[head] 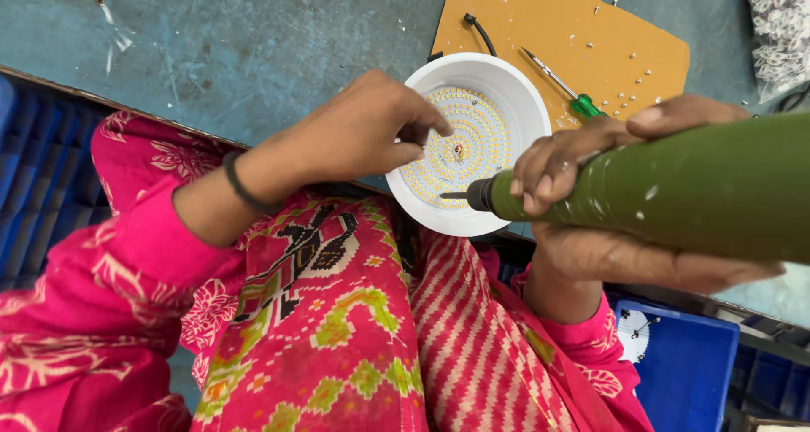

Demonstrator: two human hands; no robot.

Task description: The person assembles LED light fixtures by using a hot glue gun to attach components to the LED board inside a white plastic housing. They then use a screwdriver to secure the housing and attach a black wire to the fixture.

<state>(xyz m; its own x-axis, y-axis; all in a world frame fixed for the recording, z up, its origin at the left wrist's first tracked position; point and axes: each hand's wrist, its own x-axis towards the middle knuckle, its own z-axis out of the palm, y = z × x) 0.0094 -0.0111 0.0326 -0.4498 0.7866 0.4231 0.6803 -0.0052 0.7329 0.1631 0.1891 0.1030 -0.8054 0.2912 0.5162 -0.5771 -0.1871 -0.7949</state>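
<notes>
— Where's the lamp?
— The white round lamp housing point(472, 141) sits at the table's near edge, half over it. Your left hand point(363, 132) pinches a screw at its centre.
— And your right hand point(591, 196)?
— Clamped around the green electric screwdriver point(675, 187), bit just beside the LED disc.

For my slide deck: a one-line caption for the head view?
Left hand steadies a white LED lamp while the right hand holds a green power screwdriver to it.

Our left hand point(371, 132) reaches in from the left, wrist straight, thumb and forefinger pinched together, other fingers curled. Our right hand point(624, 196) comes from the right, fingers wrapped tight, thumb on top, wrist bent back.
</notes>
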